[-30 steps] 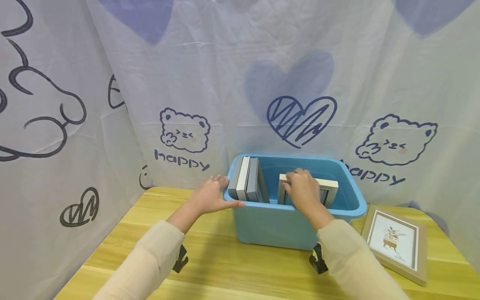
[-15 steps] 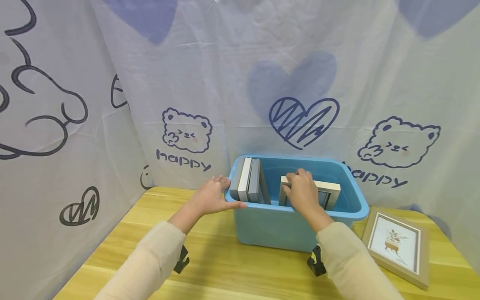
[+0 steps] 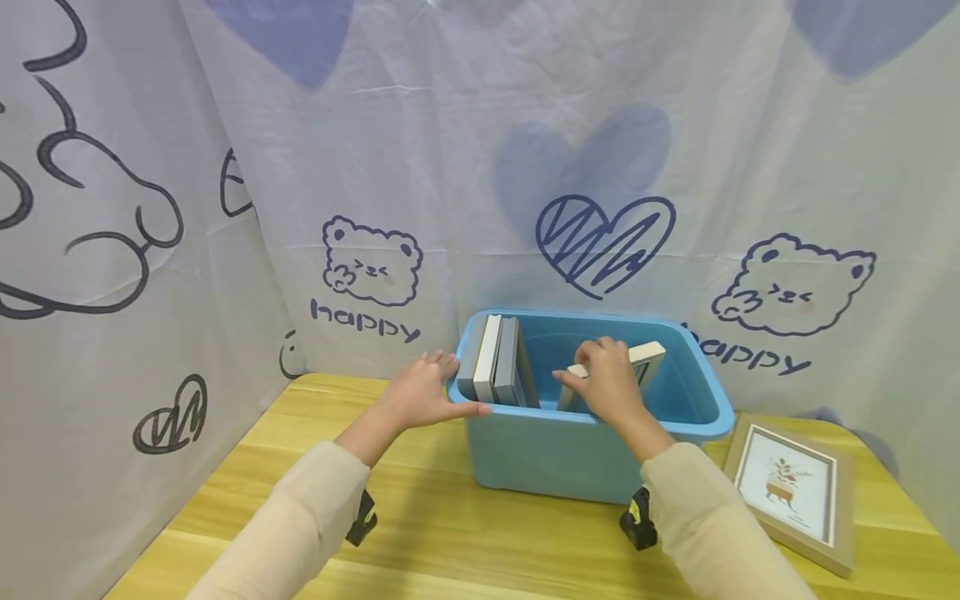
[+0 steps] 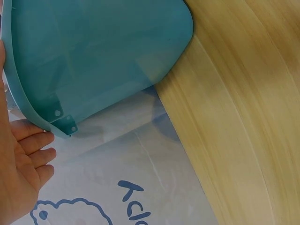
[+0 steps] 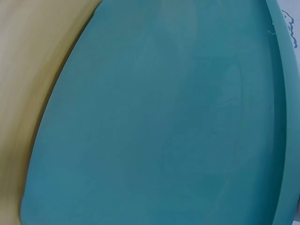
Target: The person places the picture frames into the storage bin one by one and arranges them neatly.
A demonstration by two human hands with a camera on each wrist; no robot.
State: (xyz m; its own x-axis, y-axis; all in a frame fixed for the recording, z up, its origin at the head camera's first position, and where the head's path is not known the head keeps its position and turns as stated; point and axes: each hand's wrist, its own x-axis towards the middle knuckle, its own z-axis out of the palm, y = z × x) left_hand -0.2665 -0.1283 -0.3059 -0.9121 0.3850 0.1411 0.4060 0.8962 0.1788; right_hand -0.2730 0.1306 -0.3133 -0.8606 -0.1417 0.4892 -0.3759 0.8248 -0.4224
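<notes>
A light-blue plastic bin (image 3: 551,458) stands on the wooden table. My left hand (image 3: 417,393) rests at its left front corner, thumb straight along the front rim and fingers over the left side. In the left wrist view, the left fingertips (image 4: 46,154) lie by the bin's outer corner. Inside the bin my right hand (image 3: 611,382) pinches the top edge of a cream picture frame (image 3: 648,355), which stands turned at an angle; its lower part is hidden. Several thin grey and white frames (image 3: 507,367) stand upright against the bin's left end.
A tan picture frame (image 3: 842,508) with a potted-plant print lies face up on the table (image 3: 420,533), right of the bin. Behind the bin hangs a white cloth (image 3: 465,167) with printed hearts and bears.
The cream frame has turned from facing the front to an angle, its right end swinging back, with my right hand on it. The left hand stays on the rim.
</notes>
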